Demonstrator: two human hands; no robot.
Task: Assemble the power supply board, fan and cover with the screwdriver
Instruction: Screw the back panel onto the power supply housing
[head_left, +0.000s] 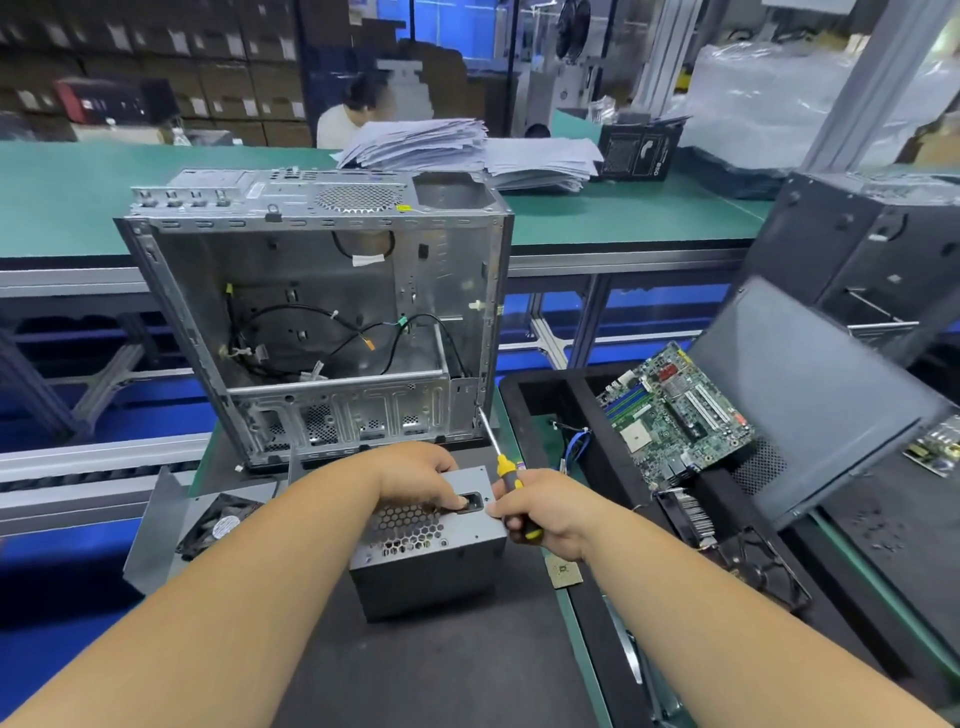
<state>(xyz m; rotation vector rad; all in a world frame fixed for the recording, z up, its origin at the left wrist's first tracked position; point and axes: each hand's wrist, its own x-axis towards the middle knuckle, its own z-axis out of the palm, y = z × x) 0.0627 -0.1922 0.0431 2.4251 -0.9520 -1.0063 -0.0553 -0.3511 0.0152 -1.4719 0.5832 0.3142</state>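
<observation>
A grey metal power supply box (431, 561) with a honeycomb grille stands on the dark mat in front of me. My left hand (415, 475) lies over its top, fingers curled down at the socket opening. My right hand (545, 512) grips a yellow-and-black screwdriver (506, 470) at the box's right top corner, its shaft pointing up towards the open computer case (322, 312). A black fan (221, 525) lies on a grey metal cover plate (150, 540) to the left.
A motherboard (675, 410) leans in a black tray (535, 389) on the right, beside a dark side panel (810, 395) and another black case (857, 244). Stacked papers (441, 145) lie on the green bench behind. A person sits far back.
</observation>
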